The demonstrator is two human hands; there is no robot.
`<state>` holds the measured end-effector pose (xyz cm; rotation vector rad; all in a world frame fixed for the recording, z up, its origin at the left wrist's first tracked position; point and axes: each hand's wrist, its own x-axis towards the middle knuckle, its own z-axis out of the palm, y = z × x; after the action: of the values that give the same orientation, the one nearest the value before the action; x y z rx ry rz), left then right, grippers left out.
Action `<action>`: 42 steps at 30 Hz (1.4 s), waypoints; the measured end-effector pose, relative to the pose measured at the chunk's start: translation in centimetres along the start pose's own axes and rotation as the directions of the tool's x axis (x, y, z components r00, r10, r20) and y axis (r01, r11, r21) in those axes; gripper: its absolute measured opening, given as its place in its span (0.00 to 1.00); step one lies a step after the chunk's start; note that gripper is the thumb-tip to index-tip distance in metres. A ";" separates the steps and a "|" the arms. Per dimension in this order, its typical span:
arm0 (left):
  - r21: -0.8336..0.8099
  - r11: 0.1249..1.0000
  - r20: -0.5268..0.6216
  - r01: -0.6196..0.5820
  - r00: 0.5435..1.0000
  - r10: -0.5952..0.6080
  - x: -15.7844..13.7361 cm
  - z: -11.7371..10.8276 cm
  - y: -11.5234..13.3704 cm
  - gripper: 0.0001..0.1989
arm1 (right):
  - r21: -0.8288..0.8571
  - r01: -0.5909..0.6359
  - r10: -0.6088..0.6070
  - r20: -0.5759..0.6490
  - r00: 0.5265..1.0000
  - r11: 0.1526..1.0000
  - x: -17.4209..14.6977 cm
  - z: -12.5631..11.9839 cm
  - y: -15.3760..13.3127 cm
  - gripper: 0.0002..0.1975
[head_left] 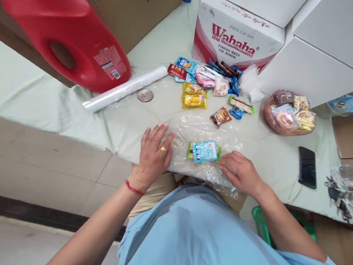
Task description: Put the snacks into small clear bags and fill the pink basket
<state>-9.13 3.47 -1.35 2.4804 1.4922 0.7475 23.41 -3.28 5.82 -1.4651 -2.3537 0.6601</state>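
A blue snack packet point(205, 151) lies across a green-ended wrapped snack point(190, 151), both on a clear plastic sheet or bag point(175, 124) at the table's front edge. My left hand point(156, 152) rests at the sheet's left side, fingers spread and holding nothing. To the right of the packets is my right hand point(241, 172), its fingers stretched out, fingertips at the green end of the lower snack. Its thumb is apart from the fingers, and no firm grip shows. Beyond the sheet lie a brown cookie packet point(221, 117) and a long green-edged snack point(241, 104).
Behind are yellow packets point(193, 96), several other snacks, a white plastic roll point(125, 88), a round metal disc point(145, 95), a red jug point(92, 40) and a Wahaha carton point(232, 35). Rightward are a snack-filled bowl point(272, 123), a phone point(307, 167), keys point(337, 196) and clear bottles point(352, 177).
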 end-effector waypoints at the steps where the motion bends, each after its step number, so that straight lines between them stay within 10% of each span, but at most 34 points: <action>1: -0.032 0.995 0.019 -0.094 0.995 0.095 -0.6 -0.5 -0.3 0.30 | 0.002 0.034 -0.034 0.003 0.999 0.999 -1.6 0.3 0.2 0.13; 5: -0.183 0.904 0.209 -0.387 0.883 0.421 -2.9 -2.0 -1.9 0.34 | -0.078 0.158 -0.155 0.035 0.987 0.984 -7.1 2.9 1.1 0.21; 9: -0.193 0.886 0.333 -0.421 0.822 0.462 -3.7 -2.2 -3.4 0.31 | -0.129 0.150 -0.161 -0.071 0.984 0.980 -8.6 5.4 2.1 0.20; 15: -0.338 0.893 0.265 -0.296 0.881 0.392 -1.4 -2.0 -3.5 0.12 | 0.131 0.180 -0.159 -0.156 0.975 0.975 -4.9 3.8 2.3 0.13; 23: -0.459 0.885 0.370 -0.072 0.890 0.265 3.1 -3.4 -2.7 0.13 | 0.363 -0.023 0.085 -0.155 0.984 0.932 -0.7 -0.1 3.1 0.10; 30: -0.345 0.929 0.337 -0.132 0.907 0.253 0.8 -1.7 -2.9 0.13 | 0.598 0.047 -0.163 0.141 0.977 0.800 -0.9 -3.4 3.1 0.18; 35: -0.287 0.952 0.244 -0.106 0.953 0.180 -0.3 -0.6 -2.1 0.11 | 0.219 -0.046 0.057 -0.048 0.997 0.975 2.7 -1.9 1.7 0.13; 42: -0.316 0.940 0.199 -0.124 0.961 0.194 -0.8 -0.1 -2.2 0.10 | -0.322 -0.094 0.186 0.268 0.945 0.942 7.5 0.8 -2.4 0.40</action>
<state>-11.26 3.84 -2.39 2.3764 1.0227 0.6343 17.89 2.32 6.42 -1.7904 -2.6957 0.6052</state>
